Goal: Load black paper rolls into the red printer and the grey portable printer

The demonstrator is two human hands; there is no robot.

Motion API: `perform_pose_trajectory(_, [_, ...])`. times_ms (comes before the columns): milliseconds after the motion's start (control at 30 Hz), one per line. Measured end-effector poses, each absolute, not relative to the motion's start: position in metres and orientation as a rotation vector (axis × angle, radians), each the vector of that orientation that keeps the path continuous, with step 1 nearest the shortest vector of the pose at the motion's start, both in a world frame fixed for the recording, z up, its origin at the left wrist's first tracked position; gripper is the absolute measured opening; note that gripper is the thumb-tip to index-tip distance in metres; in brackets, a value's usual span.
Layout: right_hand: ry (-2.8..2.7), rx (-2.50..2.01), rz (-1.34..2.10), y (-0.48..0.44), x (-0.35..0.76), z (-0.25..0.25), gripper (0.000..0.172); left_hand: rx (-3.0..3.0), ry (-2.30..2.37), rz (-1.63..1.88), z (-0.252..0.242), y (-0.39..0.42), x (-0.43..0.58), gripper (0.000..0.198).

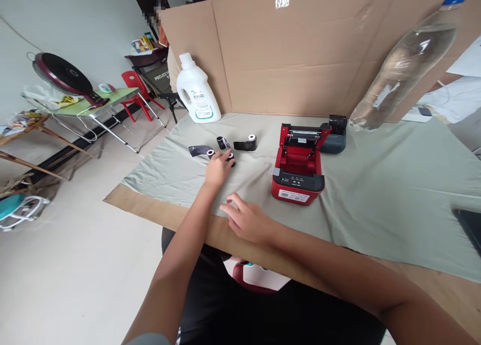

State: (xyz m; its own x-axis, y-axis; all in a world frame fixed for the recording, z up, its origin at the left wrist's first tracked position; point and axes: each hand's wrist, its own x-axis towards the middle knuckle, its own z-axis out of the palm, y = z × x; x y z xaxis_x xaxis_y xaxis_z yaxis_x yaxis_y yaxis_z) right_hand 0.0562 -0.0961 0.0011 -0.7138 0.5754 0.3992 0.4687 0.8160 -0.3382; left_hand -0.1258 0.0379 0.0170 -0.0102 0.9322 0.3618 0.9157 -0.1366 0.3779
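Note:
My left hand reaches over a small group of black rolls with white cores, its fingers apart. Its fingertips touch or hover at a black roll, which they partly cover. Beside them lies another roll with a dark strip unwound to the left. Just beyond are a dark roll on its side and a black roll with a loose tail. Closer to the table edge, my right hand hovers with loosely bent fingers and holds nothing. To its right stands a red label printer, lid raised.
Behind the red printer sits a dark grey device with a black roll on it. A white jug and a large water bottle stand before a cardboard screen. A dark flat object lies at the right edge.

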Motion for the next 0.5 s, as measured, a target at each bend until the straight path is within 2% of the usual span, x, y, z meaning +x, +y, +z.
perform_pose_trajectory(200, [-2.467,-0.825,0.502,-0.089,0.060,0.000,0.032,2.253,2.194,0.763,0.006,0.025,-0.119,0.045])
perform_pose_trajectory(267, [-2.453,-0.831,0.540,-0.089,0.060,0.001,0.033,2.214,2.190,0.869,0.006,0.025,-0.123,0.045])
perform_pose_trajectory(400, [-2.429,-0.846,0.587,-0.089,0.061,0.002,0.034,1.899,2.237,1.325,0.001,0.034,-0.144,0.043])
perform_pose_trajectory(500, [-2.406,-0.850,0.602,-0.089,0.061,0.002,0.033,1.734,2.266,1.353,-0.004,0.045,-0.161,0.044])
